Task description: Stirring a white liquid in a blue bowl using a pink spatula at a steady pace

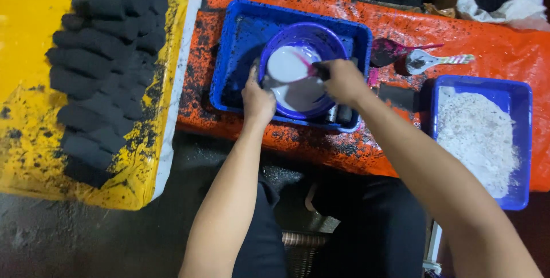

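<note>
**Desk:** What did the head camera show at the work surface?

**Photographer:** A person sat over an orange tarpaulin point(458, 32) spattered with black. The left hand point(256, 99) was closed on the near-left rim of a purple bowl point(332, 43), steadying it. The right hand point(342, 80) was clenched around the dark handle of a pink scoop point(302, 62), whose working end lay in the pale grey liquid point(292, 83) filling the bowl.

**Desk:** And where did the bowl sit?

**Photographer:** Inside a large blue tray point(240, 37) at the middle of the tarpaulin, tilted a little toward the person. Small dark cylinders point(338, 115) lay in the tray's near edge, just beside the bowl; what they were could not be told.

**Desk:** Anything else around it?

**Photographer:** To the right, a smaller blue tray point(524, 140) held a heap of white powder point(478, 135). Between the two trays, farther back, lay a magenta scoop point(392, 50) and a white spoon point(427, 59) with a striped handle. On the left, rows of dark, rounded black lumps point(97, 60) were laid out on a yellow sheet point(28, 26), itself flecked with black. The person's dark trousers point(372, 226) filled the lower frame.
</note>
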